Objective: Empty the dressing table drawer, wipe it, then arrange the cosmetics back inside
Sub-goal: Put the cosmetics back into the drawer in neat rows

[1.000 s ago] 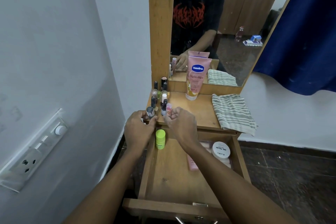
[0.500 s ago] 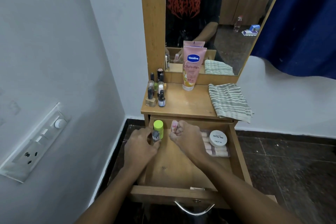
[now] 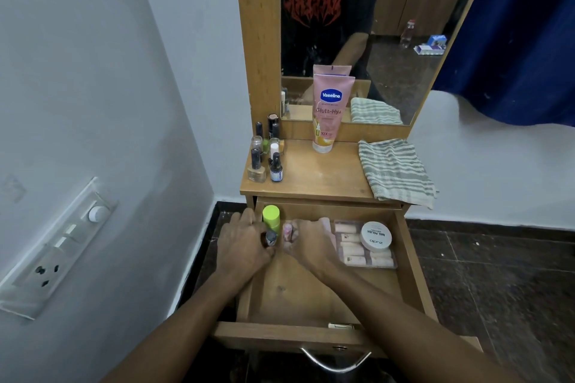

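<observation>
Through the head camera, our left hand (image 3: pixel 245 246) curls round a grey-capped bottle (image 3: pixel 271 238) and our right hand (image 3: pixel 306 241) pinches a small pink bottle (image 3: pixel 287 232). Both sit low at the drawer's (image 3: pixel 305 298) eleven o'clock corner beside the green-capped bottle (image 3: pixel 271 217), probably to stand them in a row. A box of tubes (image 3: pixel 354 258) sits at two o'clock. The floor toward six o'clock is bare, and the side wall is close at nine.

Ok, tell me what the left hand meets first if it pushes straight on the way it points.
Most likely the green-capped bottle just ahead of the left hand, at the back left of the drawer; depth is hard to judge.
</observation>
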